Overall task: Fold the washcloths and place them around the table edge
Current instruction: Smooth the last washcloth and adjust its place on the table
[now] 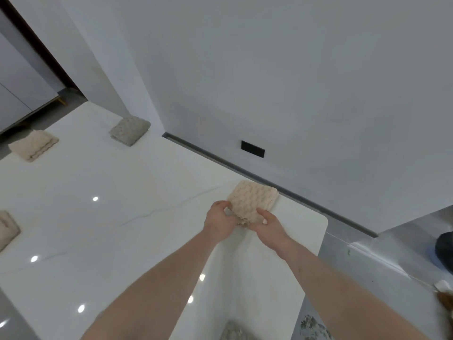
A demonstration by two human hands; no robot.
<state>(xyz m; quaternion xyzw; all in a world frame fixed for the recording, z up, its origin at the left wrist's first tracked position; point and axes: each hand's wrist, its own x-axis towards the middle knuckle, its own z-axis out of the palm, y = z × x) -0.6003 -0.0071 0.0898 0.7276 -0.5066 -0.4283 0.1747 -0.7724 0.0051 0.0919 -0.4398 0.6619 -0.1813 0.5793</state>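
A folded beige washcloth (253, 200) lies near the far right corner of the glossy white table (122, 204). My left hand (219, 222) grips its near left edge with curled fingers. My right hand (272, 228) pinches its near right corner. Other folded washcloths sit along the table's edges: a grey one (129, 130) at the far side, a beige one (33, 146) at the far left, a beige one (7, 228) cut off at the left border, and a grey one (232, 331) at the near edge between my forearms.
A white wall with a grey baseboard (269, 185) and a black outlet plate (252, 148) runs close behind the table. A dark round object (445, 249) sits on the grey floor at the right. White cabinets (22, 94) stand at the far left.
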